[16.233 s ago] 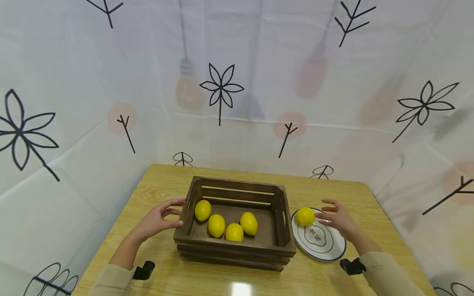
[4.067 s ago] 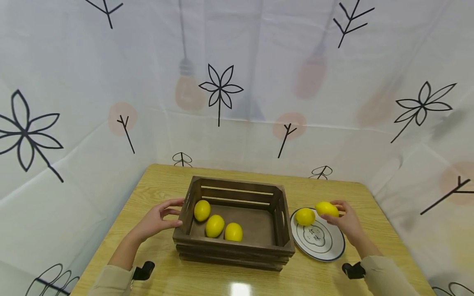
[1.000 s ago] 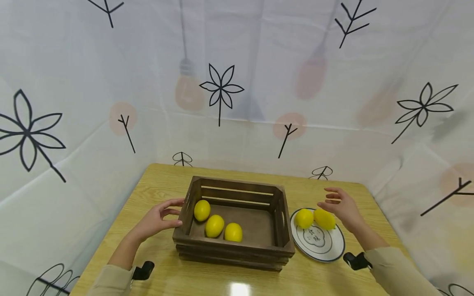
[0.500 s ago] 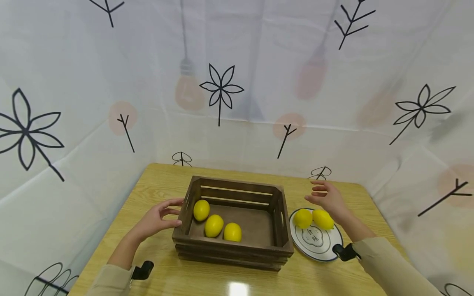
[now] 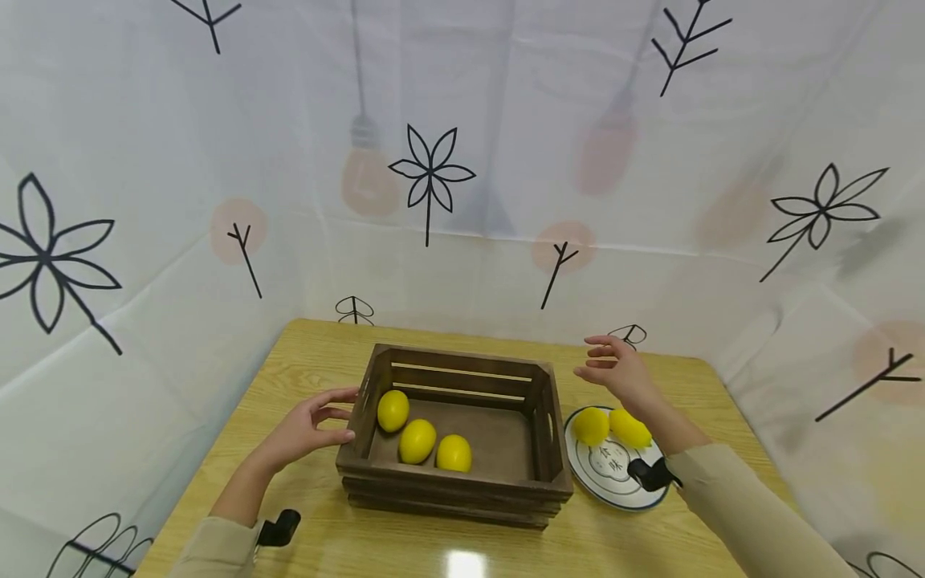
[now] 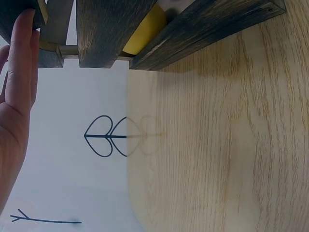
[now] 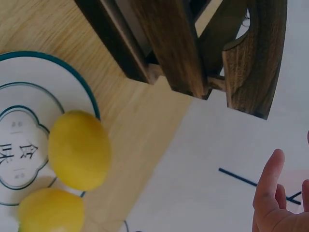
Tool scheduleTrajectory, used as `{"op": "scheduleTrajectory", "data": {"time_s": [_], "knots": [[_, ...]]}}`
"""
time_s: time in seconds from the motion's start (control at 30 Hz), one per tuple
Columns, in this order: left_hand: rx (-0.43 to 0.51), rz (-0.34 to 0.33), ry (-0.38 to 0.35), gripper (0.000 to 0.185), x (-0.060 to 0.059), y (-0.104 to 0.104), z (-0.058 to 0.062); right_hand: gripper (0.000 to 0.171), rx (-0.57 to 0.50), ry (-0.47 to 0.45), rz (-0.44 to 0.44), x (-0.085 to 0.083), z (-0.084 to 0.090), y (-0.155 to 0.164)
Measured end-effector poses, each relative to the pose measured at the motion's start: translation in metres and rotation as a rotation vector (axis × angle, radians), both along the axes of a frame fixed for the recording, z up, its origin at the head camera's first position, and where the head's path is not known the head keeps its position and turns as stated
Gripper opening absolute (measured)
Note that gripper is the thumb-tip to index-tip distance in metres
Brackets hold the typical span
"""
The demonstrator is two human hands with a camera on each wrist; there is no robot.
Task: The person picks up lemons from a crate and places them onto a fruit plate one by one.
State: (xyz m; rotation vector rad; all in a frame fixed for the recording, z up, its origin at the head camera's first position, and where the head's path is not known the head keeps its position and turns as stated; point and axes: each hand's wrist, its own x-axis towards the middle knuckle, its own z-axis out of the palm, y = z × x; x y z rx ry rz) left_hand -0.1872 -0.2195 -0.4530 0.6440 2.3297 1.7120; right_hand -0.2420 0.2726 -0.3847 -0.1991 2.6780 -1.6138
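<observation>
Hovering above the table (image 5: 311,353) behind the plate (image 5: 614,498), the right hand (image 5: 614,371) was empty, fingers loosely spread. Two lemons (image 5: 610,426) lay touching on the plate, just right of the crate (image 5: 455,490). Left hand (image 5: 303,429) rested against the crate's left end, fingers relaxed, gripping nothing. Three more lemons (image 5: 422,437) sat inside

- We see a rough, dark-stained wooden crate (image 5: 454,433) by the left hand (image 5: 303,429).
- Below the right hand (image 5: 617,373), a glossy, perhaps ceramic plate (image 5: 614,490) bears smooth, matt lemons (image 5: 610,426).
</observation>
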Motion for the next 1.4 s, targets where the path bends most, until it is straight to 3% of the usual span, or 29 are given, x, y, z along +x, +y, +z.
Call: {"op": "scheduleTrajectory", "data": {"time_s": [0.77,1.4], "knots": [[0.011,0.009,-0.012,0.061,0.0,-0.001,-0.002,0.056,-0.1,-0.014,0.083,-0.019,0.015,-0.049],[0.012,0.008,-0.019,0.061,-0.001,-0.001,-0.003,0.052,-0.151,0.008,0.146,-0.027,0.015,-0.086]]}}
